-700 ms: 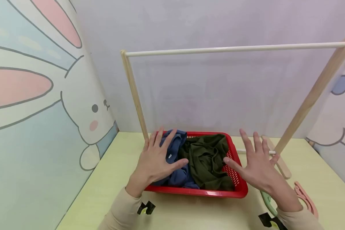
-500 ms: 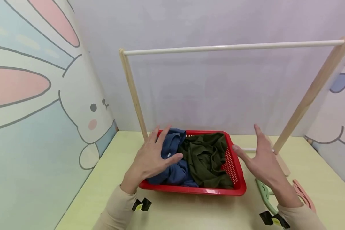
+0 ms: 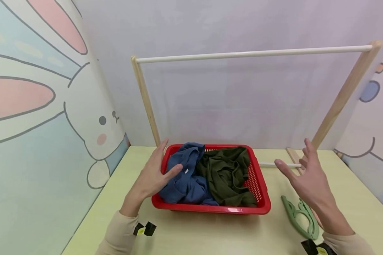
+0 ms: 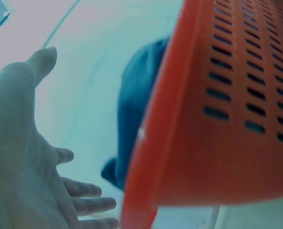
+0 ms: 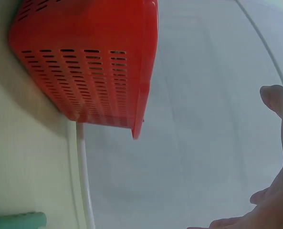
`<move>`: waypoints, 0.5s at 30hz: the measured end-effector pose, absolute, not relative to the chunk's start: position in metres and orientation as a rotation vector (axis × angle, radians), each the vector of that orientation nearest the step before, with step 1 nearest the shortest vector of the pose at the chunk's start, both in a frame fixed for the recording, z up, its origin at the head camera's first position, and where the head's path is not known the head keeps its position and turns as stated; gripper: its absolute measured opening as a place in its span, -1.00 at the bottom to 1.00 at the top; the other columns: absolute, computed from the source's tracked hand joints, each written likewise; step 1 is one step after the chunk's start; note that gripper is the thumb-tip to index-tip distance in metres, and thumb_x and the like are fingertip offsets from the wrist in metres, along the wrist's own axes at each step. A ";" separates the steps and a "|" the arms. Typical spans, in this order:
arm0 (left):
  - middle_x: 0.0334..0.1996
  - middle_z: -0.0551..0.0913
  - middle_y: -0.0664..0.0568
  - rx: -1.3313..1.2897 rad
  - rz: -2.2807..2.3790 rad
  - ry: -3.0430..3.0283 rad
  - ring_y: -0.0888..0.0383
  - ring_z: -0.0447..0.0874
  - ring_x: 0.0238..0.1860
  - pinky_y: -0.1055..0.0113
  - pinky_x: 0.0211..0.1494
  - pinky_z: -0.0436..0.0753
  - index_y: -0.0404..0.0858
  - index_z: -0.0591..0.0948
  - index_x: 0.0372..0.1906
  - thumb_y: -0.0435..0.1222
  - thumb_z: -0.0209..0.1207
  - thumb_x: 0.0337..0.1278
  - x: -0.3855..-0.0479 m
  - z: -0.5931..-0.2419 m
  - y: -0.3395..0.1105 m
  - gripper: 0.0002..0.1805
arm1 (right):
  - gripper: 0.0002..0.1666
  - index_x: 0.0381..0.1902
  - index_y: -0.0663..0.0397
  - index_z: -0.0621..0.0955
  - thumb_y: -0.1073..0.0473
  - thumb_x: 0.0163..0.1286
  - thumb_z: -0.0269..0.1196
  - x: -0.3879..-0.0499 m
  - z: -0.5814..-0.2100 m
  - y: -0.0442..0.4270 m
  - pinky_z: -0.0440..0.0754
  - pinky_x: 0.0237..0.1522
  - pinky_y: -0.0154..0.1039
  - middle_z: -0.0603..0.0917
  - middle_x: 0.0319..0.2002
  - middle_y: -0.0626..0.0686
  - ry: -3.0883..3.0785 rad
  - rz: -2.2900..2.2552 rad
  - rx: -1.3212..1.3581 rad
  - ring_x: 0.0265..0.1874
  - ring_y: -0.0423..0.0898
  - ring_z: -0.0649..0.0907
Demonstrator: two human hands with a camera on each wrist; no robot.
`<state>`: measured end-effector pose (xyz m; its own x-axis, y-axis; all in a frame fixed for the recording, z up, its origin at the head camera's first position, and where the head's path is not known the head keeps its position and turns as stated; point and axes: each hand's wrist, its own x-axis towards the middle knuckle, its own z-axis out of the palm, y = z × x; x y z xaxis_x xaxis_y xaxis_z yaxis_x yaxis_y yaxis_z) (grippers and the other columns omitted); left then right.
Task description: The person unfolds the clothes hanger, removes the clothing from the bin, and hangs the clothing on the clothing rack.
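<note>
A red plastic basket (image 3: pixel 212 209) with slotted walls stands on the table. Inside it lie a crumpled blue garment (image 3: pixel 186 187) at the left and a dark green garment (image 3: pixel 226 177) at the right. My left hand (image 3: pixel 149 175) hovers by the basket's left rim, thumb and fingers spread, holding nothing. Well to the right of the basket, my right hand (image 3: pixel 311 180) is raised with its thumb apart from the fingers, also holding nothing. In the left wrist view, a gap separates the palm (image 4: pixel 26 162) from the basket wall (image 4: pixel 217 162).
Behind the basket stands a rack with a white top rod (image 3: pixel 252 54) and wooden posts (image 3: pixel 145 99). A green folding hanger (image 3: pixel 314 226) lies right of the basket, near my right forearm. A pinkish edge shows beside it, mostly hidden. Walls close off the back and sides.
Both hands have drawn apart: the left has moved left off the basket's contents, the right further right. More of the green hanger shows now, while the pink hanger has become mostly hidden.
</note>
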<state>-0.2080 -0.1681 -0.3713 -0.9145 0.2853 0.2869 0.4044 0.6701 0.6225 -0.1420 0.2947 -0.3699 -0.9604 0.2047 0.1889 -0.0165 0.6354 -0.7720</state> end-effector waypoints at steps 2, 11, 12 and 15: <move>0.82 0.07 -0.08 -0.537 -1.111 -2.723 -0.28 0.12 0.77 -0.56 0.53 0.31 0.08 -0.04 0.87 0.33 0.24 0.39 -0.210 -0.375 -0.173 0.15 | 0.37 0.82 -0.43 -0.44 -0.31 0.59 0.33 -0.139 -0.371 0.303 0.24 0.24 0.83 -0.19 0.82 0.35 -2.584 1.245 -0.156 0.63 0.68 0.14; 0.81 0.07 -0.20 -0.431 -1.136 -2.767 -0.37 0.15 0.74 -0.53 0.45 0.43 -0.05 -0.01 0.86 0.32 0.20 0.44 -0.217 -0.385 -0.186 0.14 | 0.40 0.80 -0.50 -0.49 -0.30 0.60 0.34 -0.123 -0.379 0.332 0.26 0.21 0.82 -0.26 0.82 0.31 -2.583 1.253 -0.259 0.65 0.68 0.09; 0.81 0.08 -0.21 -0.421 -1.141 -2.769 -0.37 0.18 0.73 -0.52 0.45 0.44 -0.07 -0.01 0.86 0.32 0.20 0.44 -0.217 -0.385 -0.187 0.14 | 0.40 0.80 -0.49 -0.50 -0.30 0.60 0.33 -0.121 -0.381 0.335 0.27 0.20 0.82 -0.26 0.82 0.31 -2.583 1.246 -0.268 0.65 0.68 0.09; 0.80 0.10 -0.21 -0.388 -1.159 -2.772 -0.37 0.28 0.69 -0.49 0.44 0.50 -0.11 0.01 0.85 0.31 0.18 0.47 -0.220 -0.388 -0.189 0.12 | 0.38 0.80 -0.48 -0.48 -0.28 0.61 0.32 -0.116 -0.384 0.344 0.28 0.20 0.81 -0.26 0.82 0.31 -2.571 1.236 -0.299 0.66 0.67 0.08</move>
<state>-0.2196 -0.1887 -0.3883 -0.9610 0.1908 0.2001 0.2764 0.6756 0.6835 -0.1162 0.3443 -0.3841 -0.9416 0.2996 0.1535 0.0672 0.6141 -0.7864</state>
